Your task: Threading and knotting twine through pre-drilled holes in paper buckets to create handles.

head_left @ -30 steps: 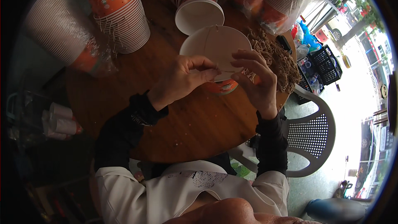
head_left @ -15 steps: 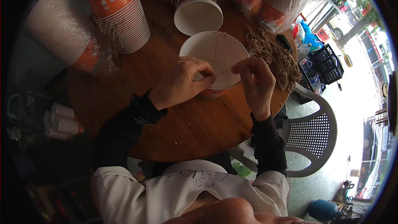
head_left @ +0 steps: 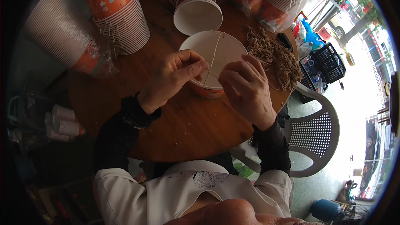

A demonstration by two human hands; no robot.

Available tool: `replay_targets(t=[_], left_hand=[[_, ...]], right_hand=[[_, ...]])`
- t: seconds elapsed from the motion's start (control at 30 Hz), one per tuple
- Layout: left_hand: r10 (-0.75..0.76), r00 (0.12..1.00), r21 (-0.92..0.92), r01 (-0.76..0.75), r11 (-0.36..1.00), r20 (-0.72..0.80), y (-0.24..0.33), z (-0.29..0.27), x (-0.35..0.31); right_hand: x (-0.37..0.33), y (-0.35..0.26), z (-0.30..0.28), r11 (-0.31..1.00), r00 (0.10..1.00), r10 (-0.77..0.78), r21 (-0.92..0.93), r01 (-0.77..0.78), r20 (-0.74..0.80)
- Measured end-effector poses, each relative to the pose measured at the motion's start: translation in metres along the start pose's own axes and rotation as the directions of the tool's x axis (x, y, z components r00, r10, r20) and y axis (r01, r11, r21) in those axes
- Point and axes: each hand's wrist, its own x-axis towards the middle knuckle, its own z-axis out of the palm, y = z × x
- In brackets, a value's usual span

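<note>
A paper bucket (head_left: 231,54), white inside and orange outside, stands on the wooden table in front of me. A thin tan cord (head_left: 215,52) runs across its mouth from the far rim to the near rim. Over the left of the opening, my left hand (head_left: 177,73) is closed, thumb and forefinger pinched at the cord. My right hand (head_left: 249,87) is closed too, over the right near rim, with a short stretch of cord leading to its bent fingers. Its fingertips are partly hidden.
A tangled heap of tan cords (head_left: 275,58) lies right of the bucket. Stacked paper buckets (head_left: 123,27) stand at the left, some in clear plastic. More nested buckets (head_left: 198,16) lie behind. A grey plastic chair (head_left: 312,135) and a black crate (head_left: 329,64) are at the right.
The cord now spans the bucket's mouth down to the near rim. My left hand has shifted slightly left; my right hand has come left and nearer to me.
</note>
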Motion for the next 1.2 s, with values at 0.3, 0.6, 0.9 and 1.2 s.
replay_targets(t=[0.3, 0.6, 0.9, 1.2], left_hand=[[-0.071, 0.993, 0.157, 0.057, 0.986, 0.089, 0.005, 0.007, -0.006], [0.187, 0.978, 0.211, -0.203, 0.956, 0.097, -0.01, 0.007, -0.005], [0.218, 0.974, 0.262, -0.225, 0.938, 0.054, -0.014, 0.012, -0.008], [0.456, 0.888, 0.477, -0.378, 0.793, -0.055, -0.02, 0.023, -0.014]], right_hand=[[0.009, 0.004, 0.018, 0.919, 0.982, 0.188, 0.356, -0.166, -0.029], [0.004, 0.004, 0.02, 0.78, 0.953, 0.271, 0.548, -0.301, 0.138], [-0.001, 0.0, 0.017, 0.761, 0.913, 0.389, 0.515, -0.394, 0.123], [-0.006, -0.008, 0.031, 0.764, 0.889, 0.457, 0.505, -0.403, 0.018]])
